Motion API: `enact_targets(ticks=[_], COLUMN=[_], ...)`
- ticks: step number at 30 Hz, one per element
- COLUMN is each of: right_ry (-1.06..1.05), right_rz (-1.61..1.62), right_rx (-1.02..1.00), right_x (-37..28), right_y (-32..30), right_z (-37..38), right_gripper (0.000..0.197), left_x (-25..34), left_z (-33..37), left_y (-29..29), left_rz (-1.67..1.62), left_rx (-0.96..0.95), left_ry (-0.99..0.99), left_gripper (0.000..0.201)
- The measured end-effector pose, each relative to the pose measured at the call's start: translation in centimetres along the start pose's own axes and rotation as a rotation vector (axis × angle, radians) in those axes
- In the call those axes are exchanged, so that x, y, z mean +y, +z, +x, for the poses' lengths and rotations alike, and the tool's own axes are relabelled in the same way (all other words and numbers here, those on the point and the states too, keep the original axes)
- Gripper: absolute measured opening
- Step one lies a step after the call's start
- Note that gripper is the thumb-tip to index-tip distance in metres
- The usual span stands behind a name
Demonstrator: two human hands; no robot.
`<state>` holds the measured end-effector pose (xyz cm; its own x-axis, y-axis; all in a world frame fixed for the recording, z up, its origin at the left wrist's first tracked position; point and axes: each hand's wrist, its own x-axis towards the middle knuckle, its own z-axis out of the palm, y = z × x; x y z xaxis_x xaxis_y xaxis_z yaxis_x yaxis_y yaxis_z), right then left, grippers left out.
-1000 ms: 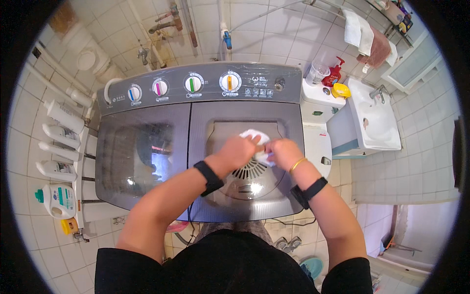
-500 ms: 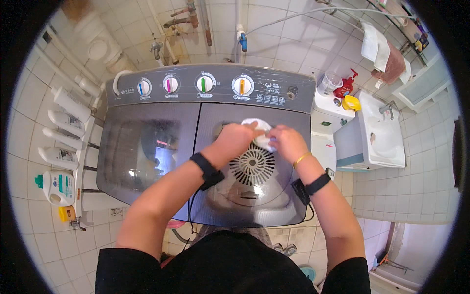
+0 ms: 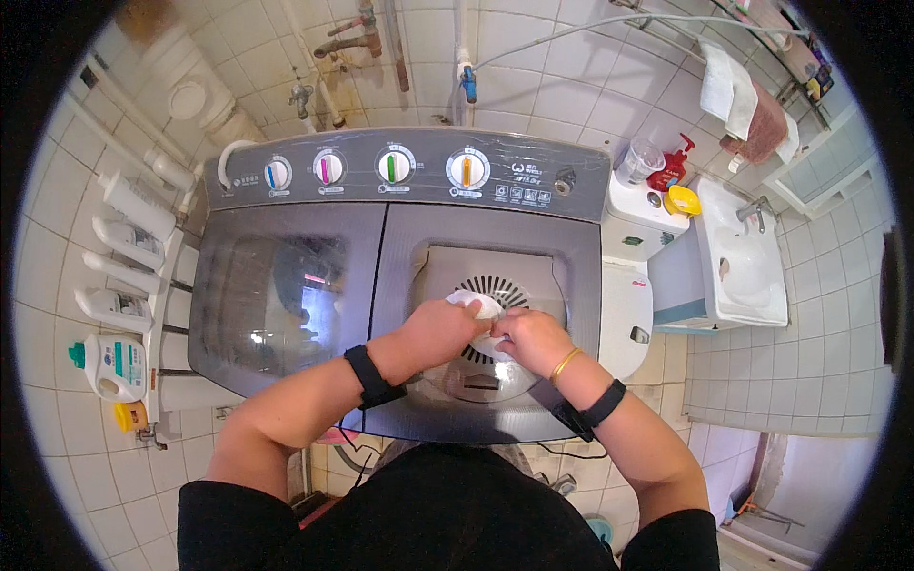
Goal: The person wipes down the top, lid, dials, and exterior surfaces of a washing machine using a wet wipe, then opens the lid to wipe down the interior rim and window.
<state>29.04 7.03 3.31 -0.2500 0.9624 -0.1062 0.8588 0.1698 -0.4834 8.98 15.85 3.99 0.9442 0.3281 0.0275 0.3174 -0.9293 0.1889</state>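
The fingers of the left hand (image 3: 443,330) and of the right hand (image 3: 535,341) are pinched on one white cloth (image 3: 475,303), in the centre of the frame, over the slotted disc (image 3: 497,285) of the washing machine (image 3: 409,224). At upper right stand one clear cup (image 3: 643,164), one red pump bottle (image 3: 672,169) and one yellow dish (image 3: 683,201); their contents I cannot tell. At left are four white bottles (image 3: 129,240) and one green-capped jug (image 3: 112,364).
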Motion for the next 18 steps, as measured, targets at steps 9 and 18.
enact_targets(ticks=[9,18], right_ry=[0.161,0.225], right_rz=[-0.126,-0.094], right_rx=[0.34,0.134], right_x=[5.1,6.7], right_y=[-6.4,-3.9], right_z=[1.5,0.0], right_gripper=[0.015,0.016], left_x=[-1.8,-0.4], left_z=[9.3,9.8], left_y=[-1.5,0.2], left_rz=[-0.094,-0.123], left_rx=[0.136,0.063], left_ry=[-0.045,0.065], left_gripper=[0.049,0.047])
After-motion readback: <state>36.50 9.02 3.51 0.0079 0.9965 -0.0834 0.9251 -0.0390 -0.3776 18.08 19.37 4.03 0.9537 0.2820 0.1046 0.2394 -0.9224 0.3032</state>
